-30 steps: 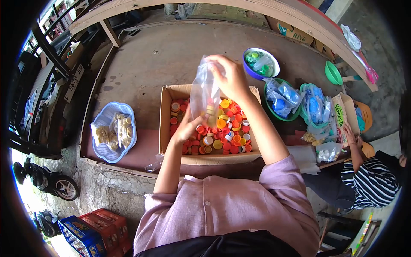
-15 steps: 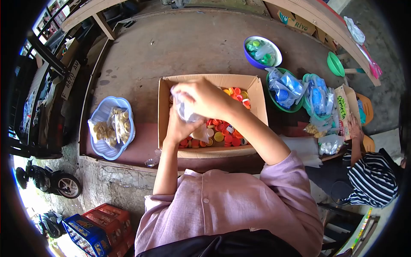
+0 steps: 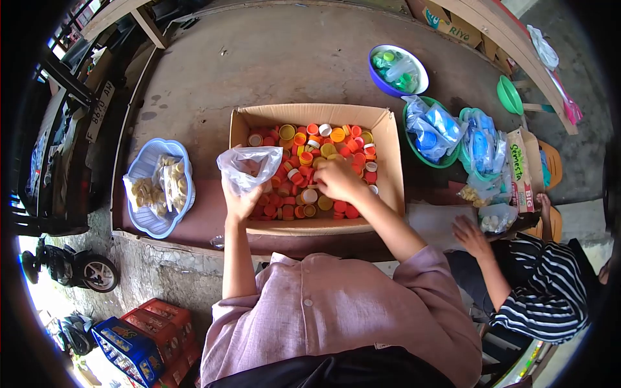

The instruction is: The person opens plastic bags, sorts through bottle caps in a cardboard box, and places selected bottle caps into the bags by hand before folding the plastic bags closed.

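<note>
A cardboard box [image 3: 310, 226] in front of me holds many red, orange, yellow and white bottle caps [image 3: 284, 184]. My left hand [image 3: 240, 202] grips a clear plastic bag [image 3: 249, 167] over the box's left side, and the bag's mouth is spread wide. Down among the caps, at the right of the middle, is my right hand [image 3: 337, 179]. Its fingers are bent toward a yellow cap, and what they hold, if anything, is hidden.
On the left stands a light blue basket [image 3: 162, 229] with bagged yellowish caps. To the right are a purple bowl [image 3: 375, 87], a green basket [image 3: 432, 161] and another basket, all with bagged caps. A co-worker in a striped sleeve [image 3: 543, 284] reaches in at the right.
My right hand has left the bag and gone down right into the caps. The bag is now spread open in my left hand. The co-worker's hand has come nearer the box.
</note>
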The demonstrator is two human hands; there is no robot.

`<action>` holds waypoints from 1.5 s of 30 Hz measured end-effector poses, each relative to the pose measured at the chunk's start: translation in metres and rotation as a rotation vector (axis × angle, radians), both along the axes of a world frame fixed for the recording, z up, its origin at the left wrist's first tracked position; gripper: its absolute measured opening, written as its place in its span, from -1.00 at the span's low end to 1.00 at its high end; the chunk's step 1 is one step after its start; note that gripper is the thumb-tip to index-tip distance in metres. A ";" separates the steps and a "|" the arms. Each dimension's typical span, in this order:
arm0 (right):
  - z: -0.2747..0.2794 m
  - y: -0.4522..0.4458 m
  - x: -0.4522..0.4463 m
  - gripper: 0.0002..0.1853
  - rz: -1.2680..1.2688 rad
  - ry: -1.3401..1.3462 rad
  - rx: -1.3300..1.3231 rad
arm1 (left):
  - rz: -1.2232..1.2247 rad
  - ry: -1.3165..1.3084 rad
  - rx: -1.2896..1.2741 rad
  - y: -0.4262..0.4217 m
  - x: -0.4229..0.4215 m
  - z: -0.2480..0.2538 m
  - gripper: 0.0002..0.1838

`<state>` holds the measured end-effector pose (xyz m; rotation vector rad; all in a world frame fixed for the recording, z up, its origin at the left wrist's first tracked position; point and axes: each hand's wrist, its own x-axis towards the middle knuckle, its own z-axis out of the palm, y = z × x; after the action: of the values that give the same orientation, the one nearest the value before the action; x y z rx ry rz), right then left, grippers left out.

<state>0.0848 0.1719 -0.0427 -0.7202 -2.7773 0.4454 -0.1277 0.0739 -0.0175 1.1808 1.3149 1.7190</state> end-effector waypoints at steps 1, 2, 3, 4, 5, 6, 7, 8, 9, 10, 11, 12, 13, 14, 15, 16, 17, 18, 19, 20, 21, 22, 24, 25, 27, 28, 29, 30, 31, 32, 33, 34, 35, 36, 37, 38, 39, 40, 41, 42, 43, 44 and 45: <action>-0.007 -0.006 -0.002 -0.96 -0.039 -0.124 0.020 | 0.019 -0.059 0.064 0.000 0.001 -0.007 -0.08; -0.013 -0.008 -0.003 -0.96 -0.037 -0.122 0.016 | 0.020 -0.056 0.059 0.000 0.000 -0.011 -0.08; -0.019 -0.009 -0.004 -0.95 -0.078 -0.108 0.076 | 0.020 0.021 0.076 0.000 0.001 -0.009 -0.07; -0.025 -0.009 -0.004 -0.94 -0.118 -0.094 0.137 | 0.020 0.099 0.094 0.000 0.001 -0.008 -0.06; -0.028 -0.006 -0.003 -0.94 -0.097 -0.077 0.145 | -0.044 -0.003 0.090 0.000 0.000 -0.016 -0.10; -0.026 -0.006 -0.002 -0.94 -0.095 -0.077 0.145 | -0.042 -0.003 0.089 0.000 0.000 -0.016 -0.10; -0.023 -0.005 -0.001 -0.94 -0.058 -0.043 0.062 | -0.041 0.077 0.068 0.003 0.002 -0.015 -0.11; -0.018 -0.005 0.001 -0.93 -0.020 -0.010 -0.020 | -0.039 0.156 0.047 0.004 0.003 -0.015 -0.12; -0.013 -0.004 0.004 -0.93 -0.016 -0.010 -0.018 | -0.034 0.156 0.048 0.004 0.002 -0.016 -0.12; -0.006 -0.003 0.008 -0.93 -0.083 0.037 -0.132 | -0.035 0.208 0.040 0.004 0.002 -0.017 -0.13; 0.002 -0.001 0.011 -0.92 -0.148 0.084 -0.245 | -0.033 0.261 0.033 0.005 0.000 -0.017 -0.14; 0.013 0.001 0.013 -0.91 -0.294 0.209 -0.340 | -0.031 0.314 0.024 0.004 -0.001 -0.017 -0.14; 0.020 0.005 0.013 -0.92 -0.341 0.372 -0.384 | -0.001 0.354 0.019 0.004 0.000 -0.014 -0.16; 0.028 0.008 0.012 -0.91 -0.388 0.535 -0.428 | 0.007 0.353 0.020 0.004 0.000 -0.012 -0.16; 0.051 0.006 0.007 -0.89 -0.339 0.608 -0.368 | 0.031 0.439 0.012 0.004 0.000 -0.011 -0.17; 0.079 0.001 0.000 -0.88 -0.291 0.682 -0.308 | 0.053 0.525 0.003 0.004 0.000 -0.010 -0.18; 0.097 -0.003 -0.008 -0.87 -0.193 0.750 -0.259 | 0.057 0.520 -0.005 0.005 0.000 -0.012 -0.18; 0.106 -0.007 -0.014 -0.88 -0.159 0.728 -0.262 | 0.056 0.523 -0.006 0.005 0.002 -0.012 -0.18; 0.114 -0.011 -0.022 -0.88 -0.102 0.713 -0.217 | 0.064 0.424 -0.016 0.005 0.004 -0.013 -0.21; 0.121 -0.013 -0.030 -0.88 -0.045 0.697 -0.170 | 0.071 0.325 -0.024 0.005 0.005 -0.014 -0.23; 0.125 -0.016 -0.038 -0.87 -0.022 0.639 -0.095 | 0.070 0.328 -0.022 0.006 0.004 -0.015 -0.23; 0.128 -0.017 -0.045 -0.85 0.001 0.581 -0.022 | 0.056 0.317 -0.011 0.006 0.003 -0.017 -0.25; 0.122 -0.018 -0.056 -0.80 0.021 0.432 0.083 | 0.045 0.308 -0.004 0.005 0.000 -0.022 -0.26; 0.122 -0.019 -0.059 -0.79 0.026 0.457 0.076 | 0.039 0.374 -0.012 0.006 -0.002 -0.024 -0.30; 0.123 -0.019 -0.060 -0.78 0.016 0.551 0.014 | 0.070 0.409 0.031 0.008 -0.001 -0.020 -0.37; 0.124 -0.016 -0.058 -0.78 0.000 0.620 -0.038 | 0.074 0.405 0.026 0.007 -0.001 -0.015 -0.37; 0.116 -0.013 -0.056 -0.82 -0.049 0.709 -0.115 | 0.088 0.426 0.010 0.006 -0.001 -0.011 -0.35; 0.101 -0.008 -0.051 -0.90 -0.126 0.780 -0.204 | 0.100 0.447 -0.005 0.006 -0.001 -0.010 -0.33; 0.086 -0.005 -0.042 -0.92 -0.164 0.663 -0.252 | 0.087 0.444 0.049 0.008 -0.003 -0.015 -0.28; 0.072 -0.001 -0.033 -0.94 -0.201 0.546 -0.298 | 0.087 0.441 0.047 0.007 -0.004 -0.016 -0.28; 0.062 -0.004 -0.027 -0.95 -0.143 0.376 -0.364 | 0.064 0.407 0.066 0.007 -0.005 -0.014 -0.31; 0.051 -0.009 -0.021 -0.95 -0.085 0.205 -0.427 | 0.043 0.373 0.086 0.006 -0.006 -0.013 -0.34; 0.032 -0.010 -0.015 -0.92 0.072 0.091 -0.453 | 0.031 0.401 0.061 0.006 -0.008 -0.013 -0.35; 0.031 -0.015 -0.015 -0.89 0.067 0.033 -0.516 | 0.029 0.400 0.058 0.006 -0.007 -0.014 -0.35; 0.031 -0.017 -0.014 -0.88 0.029 0.068 -0.508 | 0.041 0.342 0.028 0.007 -0.006 -0.015 -0.33; 0.034 -0.020 -0.014 -0.87 -0.007 0.101 -0.502 | 0.056 0.283 -0.005 0.007 -0.004 -0.015 -0.31; 0.031 -0.022 -0.014 -0.86 0.051 0.002 -0.458 | 0.064 0.268 -0.020 0.006 -0.003 -0.014 -0.30; 0.024 -0.024 -0.014 -0.85 0.107 -0.094 -0.412 | 0.063 0.271 -0.022 0.006 -0.003 -0.014 -0.30; 0.014 -0.029 -0.014 -0.83 0.188 -0.141 -0.306 | 0.047 0.274 0.003 0.006 -0.004 -0.014 -0.31; 0.000 -0.029 -0.014 -0.80 0.242 -0.277 -0.229 | 0.030 0.275 0.029 0.008 -0.004 -0.014 -0.31; -0.011 -0.031 -0.016 -0.80 0.233 -0.344 -0.183 | 0.028 0.275 0.031 0.009 -0.004 -0.014 -0.31; -0.021 -0.033 -0.016 -0.79 0.226 -0.413 -0.139 | 0.022 0.281 0.041 0.009 -0.004 -0.012 -0.31; -0.018 -0.033 -0.016 -0.79 0.228 -0.413 -0.143 | 0.016 0.289 0.050 0.007 -0.004 -0.012 -0.31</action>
<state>0.0683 0.1389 -0.0611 -0.5814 -3.2636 0.6034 -0.1318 0.0812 -0.0295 1.4949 1.4583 1.6446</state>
